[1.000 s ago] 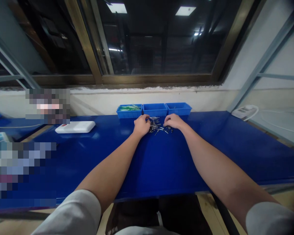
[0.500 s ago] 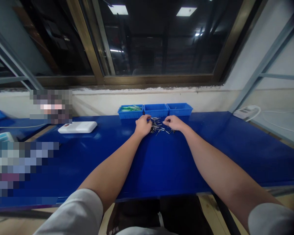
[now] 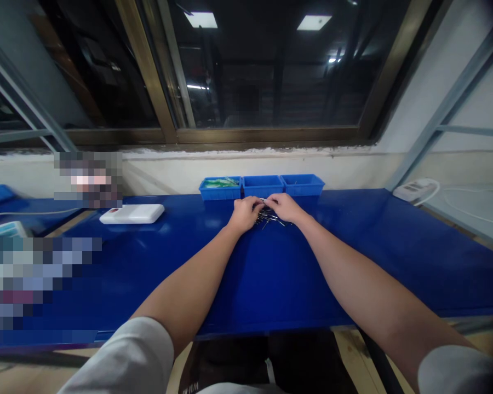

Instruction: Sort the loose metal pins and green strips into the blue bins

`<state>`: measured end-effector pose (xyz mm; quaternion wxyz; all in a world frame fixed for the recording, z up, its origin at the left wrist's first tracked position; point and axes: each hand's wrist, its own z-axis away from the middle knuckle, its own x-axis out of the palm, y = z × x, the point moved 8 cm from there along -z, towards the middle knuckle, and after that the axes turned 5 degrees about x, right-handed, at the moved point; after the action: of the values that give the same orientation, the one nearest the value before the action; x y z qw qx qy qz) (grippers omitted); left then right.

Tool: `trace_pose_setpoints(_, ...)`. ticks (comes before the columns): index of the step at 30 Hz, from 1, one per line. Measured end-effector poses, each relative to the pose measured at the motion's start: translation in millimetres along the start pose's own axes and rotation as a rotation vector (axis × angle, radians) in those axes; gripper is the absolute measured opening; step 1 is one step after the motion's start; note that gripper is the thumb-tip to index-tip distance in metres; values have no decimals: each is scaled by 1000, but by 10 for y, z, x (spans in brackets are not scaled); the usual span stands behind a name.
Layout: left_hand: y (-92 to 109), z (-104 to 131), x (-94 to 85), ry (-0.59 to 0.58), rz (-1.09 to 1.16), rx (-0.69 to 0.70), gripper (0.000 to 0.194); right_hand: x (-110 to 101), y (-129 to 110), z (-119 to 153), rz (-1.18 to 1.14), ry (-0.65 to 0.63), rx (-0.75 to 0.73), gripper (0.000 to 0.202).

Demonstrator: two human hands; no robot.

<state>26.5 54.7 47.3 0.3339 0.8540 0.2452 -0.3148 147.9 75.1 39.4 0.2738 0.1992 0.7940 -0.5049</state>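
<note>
A loose pile of thin, shiny metal pins [image 3: 273,217], possibly screws or rivets, lies on the blue tabletop in front of the bins. Over the pile's left side is my left hand [image 3: 246,213], its fingers curled and closed. My right hand [image 3: 285,207] reaches in from the other side with thumb and fingers pinched together. The fingertips of both hands nearly meet above the pile's far edge. Whatever they pinch is too small and too covered to name. Part of the pile is hidden under the hands.
Three joined blue bins stand against the wall: the left bin [image 3: 221,193] holds green-and-white packets, with a middle bin [image 3: 263,179] and a right bin [image 3: 302,190] beside it. A white device [image 3: 132,214] lies left, a white power strip [image 3: 417,189] right. Blurred areas cover the left side.
My right hand has moved left, closing the gap to my left hand over the pins. My left hand has shifted slightly right. The view has moved a little.
</note>
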Motion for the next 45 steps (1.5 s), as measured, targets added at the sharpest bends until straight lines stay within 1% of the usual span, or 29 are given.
trace_pose_setpoints(3,-26,4,-37,24,-28,-53,14,-17,20,-2,-61,22,-7,23)
trace_pose_setpoints(6,-45,9,-52,24,-53,-97,15,-14,49,-8,-96,29,-9,17)
trace_pose_setpoints(10,-54,13,-45,8,-77,-118,18,-14,65,-19,-92,50,-6,19)
trace_pose_setpoints(12,-69,16,-40,4,-88,-135,20,-29,69,-25,-170,66,2,17)
trace_pose_setpoints(14,-82,17,-43,12,-95,-148,21,-54,74,-26,-303,82,18,15)
trace_pose_setpoints(16,-92,17,-47,21,-98,-155,23,-74,82,-22,-424,86,45,18)
trace_pose_setpoints(20,-91,16,-38,24,-72,-145,24,-96,117,-6,-558,69,113,20)
trace_pose_setpoints(22,-93,17,-36,30,-50,-145,25,-116,165,-8,-614,83,145,21)
trace_pose_setpoints(24,-112,20,-44,44,-41,-164,28,-153,233,-20,-664,124,171,23)
trace_pose_setpoints(27,-164,33,-67,68,-54,-223,31,-248,365,-37,-718,235,212,28)
trace_pose_setpoints(31,-230,54,-94,93,-67,-303,31,-407,558,-25,-783,404,302,44)
trace_pose_setpoints(33,-248,57,-93,96,-65,-320,31,-459,631,-12,-821,448,353,50)
trace_pose_setpoints(36,-264,51,-75,82,-76,-320,32,-485,668,-5,-853,430,399,56)
trace_pose_setpoints(40,-272,34,-32,37,-105,-299,36,-498,634,13,-868,374,383,63)
trace_pose_setpoints(43,-275,28,-11,13,-112,-291,38,-512,655,26,-927,385,365,62)
trace_pose_setpoints(45,-278,27,-3,3,-113,-290,38,-519,703,25,-924,416,371,61)
